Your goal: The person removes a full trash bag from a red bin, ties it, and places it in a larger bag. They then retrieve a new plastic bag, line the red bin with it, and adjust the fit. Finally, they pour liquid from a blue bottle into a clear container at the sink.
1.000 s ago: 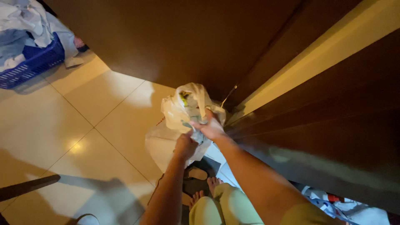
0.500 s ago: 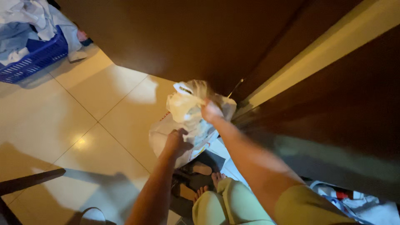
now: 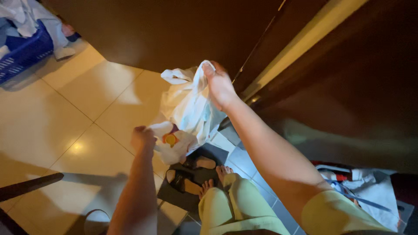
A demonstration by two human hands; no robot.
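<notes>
Hands work a white plastic bag (image 3: 188, 109) above a cream tiled floor (image 3: 48, 117). Right hand (image 3: 220, 85) is closed on the bag's upper edge, lifting it in front of a dark wooden door (image 3: 174, 30). Left hand (image 3: 143, 139) is closed on the bag's lower end, beside a round yellow and red print (image 3: 170, 139). The bag hangs stretched between both hands, clear of the floor. Below it, a pair of sandals (image 3: 191, 174) lies on a dark mat (image 3: 174, 196), just beside the person's bare foot (image 3: 223, 170). A blue laundry basket (image 3: 24, 54) with clothes stands well apart, upper left.
</notes>
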